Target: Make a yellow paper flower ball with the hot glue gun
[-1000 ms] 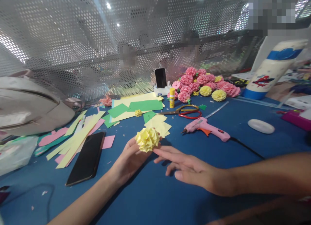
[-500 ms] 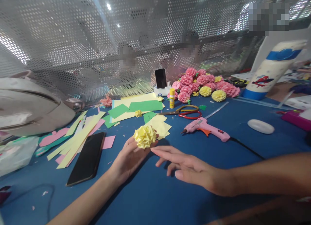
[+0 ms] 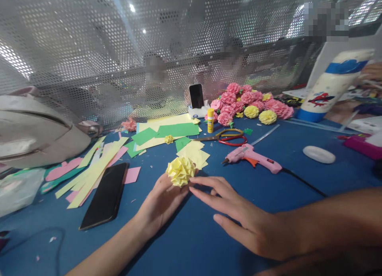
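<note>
My left hand point(image 3: 159, 202) holds a yellow folded paper flower point(image 3: 180, 171) by its underside, a little above the blue table point(image 3: 185, 244). The fingers are closed round its base. My right hand point(image 3: 238, 214) lies beside it with fingers stretched out and spread; the fingertips reach the flower's right edge. A stack of yellow paper squares point(image 3: 193, 154) lies just behind the flower.
A black phone point(image 3: 104, 194) lies left of my hands, among yellow, pink and green paper strips point(image 3: 92, 170). A pink glue gun point(image 3: 253, 157), scissors point(image 3: 228, 137), a glue stick point(image 3: 210, 120), a pile of pink and yellow paper flowers point(image 3: 247, 103), a white bottle point(image 3: 331, 87) and a grey bag point(image 3: 36, 129) surround the spot.
My right hand has drawn closer and turned palm down, its fingertips now at the flower. The flower has shifted slightly in my left hand.
</note>
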A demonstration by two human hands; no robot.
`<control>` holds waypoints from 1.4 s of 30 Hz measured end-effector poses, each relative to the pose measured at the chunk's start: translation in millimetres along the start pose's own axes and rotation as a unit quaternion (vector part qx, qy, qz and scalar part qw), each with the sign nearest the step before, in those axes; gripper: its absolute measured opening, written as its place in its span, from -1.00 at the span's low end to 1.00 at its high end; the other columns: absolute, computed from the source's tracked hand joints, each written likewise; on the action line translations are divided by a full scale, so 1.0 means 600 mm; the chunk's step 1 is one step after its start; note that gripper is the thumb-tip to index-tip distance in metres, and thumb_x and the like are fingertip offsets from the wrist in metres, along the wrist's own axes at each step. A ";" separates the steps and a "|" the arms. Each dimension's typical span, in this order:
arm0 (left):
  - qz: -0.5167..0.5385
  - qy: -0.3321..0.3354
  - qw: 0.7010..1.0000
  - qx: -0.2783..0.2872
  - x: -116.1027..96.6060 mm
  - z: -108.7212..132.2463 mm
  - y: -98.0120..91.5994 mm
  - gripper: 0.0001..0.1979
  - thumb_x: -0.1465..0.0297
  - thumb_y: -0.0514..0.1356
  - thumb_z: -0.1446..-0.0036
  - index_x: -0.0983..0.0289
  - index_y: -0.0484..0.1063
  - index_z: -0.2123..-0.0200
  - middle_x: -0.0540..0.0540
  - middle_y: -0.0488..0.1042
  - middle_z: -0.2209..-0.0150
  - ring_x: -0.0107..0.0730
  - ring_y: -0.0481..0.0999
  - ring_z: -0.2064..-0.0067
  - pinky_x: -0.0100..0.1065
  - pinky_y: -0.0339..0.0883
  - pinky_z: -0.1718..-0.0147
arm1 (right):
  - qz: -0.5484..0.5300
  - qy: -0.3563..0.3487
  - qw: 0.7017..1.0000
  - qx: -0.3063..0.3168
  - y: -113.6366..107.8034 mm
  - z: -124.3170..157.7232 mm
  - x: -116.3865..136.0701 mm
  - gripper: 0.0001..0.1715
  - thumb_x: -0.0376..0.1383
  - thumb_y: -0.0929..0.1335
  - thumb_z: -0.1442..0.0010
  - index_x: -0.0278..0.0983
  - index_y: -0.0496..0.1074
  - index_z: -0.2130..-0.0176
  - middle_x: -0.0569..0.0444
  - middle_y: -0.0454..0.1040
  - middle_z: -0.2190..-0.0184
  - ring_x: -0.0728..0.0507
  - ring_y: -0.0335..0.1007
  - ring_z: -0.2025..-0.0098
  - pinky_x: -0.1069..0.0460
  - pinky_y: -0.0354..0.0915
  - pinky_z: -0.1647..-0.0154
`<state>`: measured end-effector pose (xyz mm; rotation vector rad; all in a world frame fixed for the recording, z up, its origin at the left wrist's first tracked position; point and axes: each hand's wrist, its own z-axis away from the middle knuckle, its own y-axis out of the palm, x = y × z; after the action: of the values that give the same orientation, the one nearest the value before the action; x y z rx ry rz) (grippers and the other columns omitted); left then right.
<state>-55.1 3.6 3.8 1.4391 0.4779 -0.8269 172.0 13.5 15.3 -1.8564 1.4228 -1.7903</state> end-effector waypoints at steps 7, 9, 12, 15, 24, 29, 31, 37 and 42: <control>0.025 -0.007 1.000 0.008 0.005 0.001 0.005 -0.74 0.41 0.28 -0.14 0.32 0.57 0.08 0.18 0.60 0.05 -0.23 0.54 -0.04 -0.33 0.38 -0.08 | 0.052 -0.006 0.998 -0.019 0.010 0.003 -0.003 -0.20 -0.47 0.18 -0.29 -0.19 -0.14 -0.41 0.05 -0.11 -0.38 -0.06 -0.26 -0.40 -0.05 -0.13 -0.42; 0.026 -0.003 1.000 0.011 0.005 0.002 0.006 -0.74 0.41 0.29 -0.14 0.31 0.57 0.09 0.19 0.60 0.06 -0.23 0.54 -0.04 -0.33 0.39 -0.07 | 0.054 -0.007 0.998 -0.022 0.011 0.003 -0.005 -0.21 -0.47 0.18 -0.28 -0.21 -0.13 -0.40 0.03 -0.10 -0.37 -0.06 -0.24 -0.38 -0.05 -0.10 -0.42; 0.022 0.001 1.000 0.019 0.007 0.003 0.005 -0.73 0.41 0.29 -0.14 0.31 0.57 0.07 0.20 0.60 0.05 -0.22 0.54 -0.05 -0.33 0.39 -0.08 | 0.058 -0.003 0.998 -0.021 0.011 0.001 -0.006 -0.21 -0.47 0.19 -0.27 -0.22 -0.12 -0.40 0.01 -0.09 -0.37 -0.06 -0.22 -0.37 -0.04 -0.07 -0.41; 0.020 0.003 0.999 0.028 0.009 0.003 0.002 -0.73 0.41 0.28 -0.16 0.30 0.56 0.05 0.20 0.59 0.04 -0.22 0.53 -0.06 -0.32 0.38 -0.09 | 0.064 0.000 0.998 -0.016 0.011 -0.001 -0.006 -0.21 -0.47 0.19 -0.27 -0.21 -0.11 -0.40 0.03 -0.09 -0.36 -0.06 -0.24 -0.38 -0.05 -0.10 -0.42; 0.013 -0.003 1.000 0.023 0.006 0.002 0.005 -0.73 0.40 0.29 -0.15 0.30 0.57 0.06 0.20 0.60 0.04 -0.19 0.55 -0.04 -0.30 0.39 -0.08 | 0.054 0.010 0.998 -0.009 0.011 -0.001 -0.006 -0.21 -0.47 0.19 -0.26 -0.22 -0.10 -0.40 0.03 -0.05 -0.35 -0.05 -0.21 -0.37 -0.04 -0.12 -0.42; 0.011 -0.006 1.000 0.008 0.003 0.002 0.008 -0.74 0.40 0.26 -0.17 0.33 0.57 0.08 0.22 0.60 0.03 -0.18 0.54 -0.05 -0.30 0.41 -0.07 | 0.038 0.009 0.999 0.001 0.006 -0.001 0.001 -0.22 -0.46 0.20 -0.27 -0.20 -0.07 -0.39 0.04 0.01 -0.34 -0.06 -0.12 -0.35 -0.04 -0.07 -0.40; 0.010 -0.012 1.000 -0.009 0.001 0.004 0.010 -0.74 0.39 0.27 -0.16 0.34 0.58 0.09 0.22 0.60 0.03 -0.17 0.56 -0.03 -0.28 0.42 -0.06 | 0.032 0.006 0.999 0.010 0.004 -0.002 0.004 -0.22 -0.46 0.20 -0.27 -0.18 -0.06 -0.39 0.04 0.03 -0.34 -0.06 -0.09 -0.33 -0.05 -0.07 -0.39; 0.015 -0.020 0.999 -0.048 -0.001 0.006 0.015 -0.75 0.41 0.25 -0.16 0.34 0.56 0.09 0.20 0.59 0.01 -0.14 0.55 -0.06 -0.22 0.38 -0.13 | 0.007 0.000 1.000 0.022 0.002 -0.005 0.005 -0.26 -0.45 0.21 -0.27 -0.23 0.00 -0.38 -0.02 0.08 -0.32 -0.12 -0.01 -0.30 -0.12 -0.02 -0.36; 0.020 -0.013 0.999 -0.024 0.004 0.000 -0.001 -0.69 0.38 0.23 -0.19 0.33 0.52 0.01 0.20 0.54 -0.06 -0.12 0.47 -0.15 -0.20 0.29 -0.21 | -0.005 -0.007 1.000 0.023 0.000 -0.005 0.007 -0.22 -0.46 0.22 -0.24 -0.17 0.00 -0.39 -0.02 0.12 -0.30 -0.15 0.05 -0.26 -0.16 0.03 -0.32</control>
<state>-53.7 3.1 1.5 1.3891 0.4452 -0.7954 168.5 12.0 18.7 -1.8525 1.3576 -1.7953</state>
